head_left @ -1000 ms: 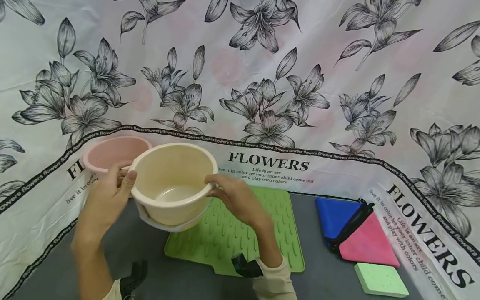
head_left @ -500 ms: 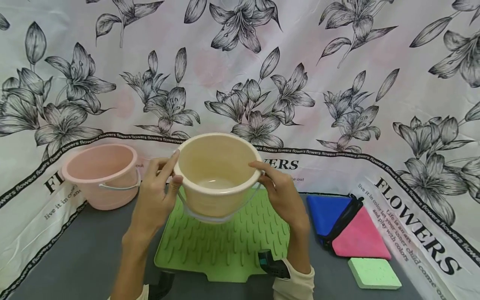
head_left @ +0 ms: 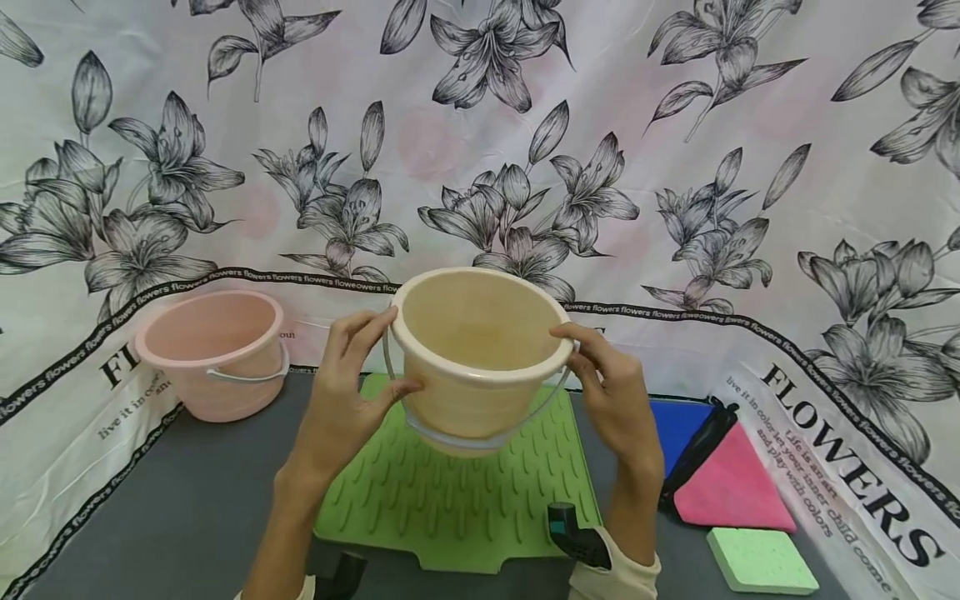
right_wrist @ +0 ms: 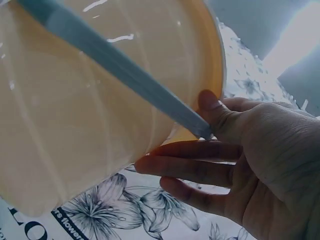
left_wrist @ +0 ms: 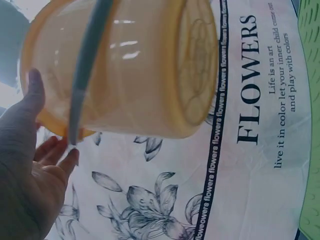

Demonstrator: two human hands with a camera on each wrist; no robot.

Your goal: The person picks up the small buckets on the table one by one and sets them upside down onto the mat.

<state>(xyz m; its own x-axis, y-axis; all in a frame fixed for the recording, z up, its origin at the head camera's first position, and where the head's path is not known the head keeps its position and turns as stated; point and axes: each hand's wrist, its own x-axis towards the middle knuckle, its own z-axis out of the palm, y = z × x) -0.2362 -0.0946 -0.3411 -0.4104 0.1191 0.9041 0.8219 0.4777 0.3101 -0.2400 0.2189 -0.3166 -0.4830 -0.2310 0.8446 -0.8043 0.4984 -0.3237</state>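
Cream bucket point(head_left: 483, 404) mid-frame, left fingers point(head_left: 369, 335) and right fingers point(head_left: 592, 342) gripping its rim, kinda blocking the green mat point(head_left: 457, 517); pink bucket point(head_left: 217, 396) left, pale-green block point(head_left: 761, 562) lower right.

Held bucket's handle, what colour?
Bluish grey; the bucket's handle shows best in the right wrist view.
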